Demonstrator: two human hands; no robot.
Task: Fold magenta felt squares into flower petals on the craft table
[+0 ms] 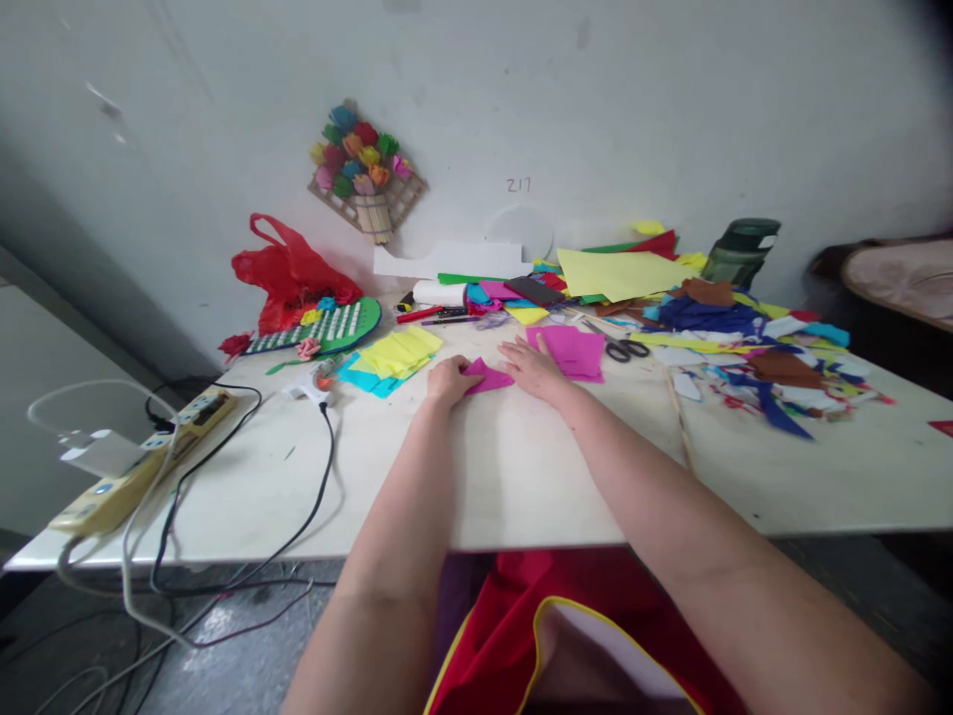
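A small piece of magenta paper (487, 376), folded into a triangle, lies on the white table (521, 477). My left hand (448, 381) is closed with its fingertips on the paper's left edge. My right hand (534, 369) rests almost flat with fingers stretched, at the triangle's right tip and against a stack of magenta paper squares (577, 355). Left of my left hand, yellow paper sheets (398, 353) overlap blue paper sheets (376, 384). Black-handled scissors (626, 350) lie right of the magenta stack.
A glue gun (311, 382) and its cord lie left, near a power strip (149, 462). Behind stand a red plastic bag (287, 268) and a green board with paper flowers (335, 326). Coloured paper scraps (789, 367), a thin stick (679, 422) and a dark green bottle (741, 253) are right.
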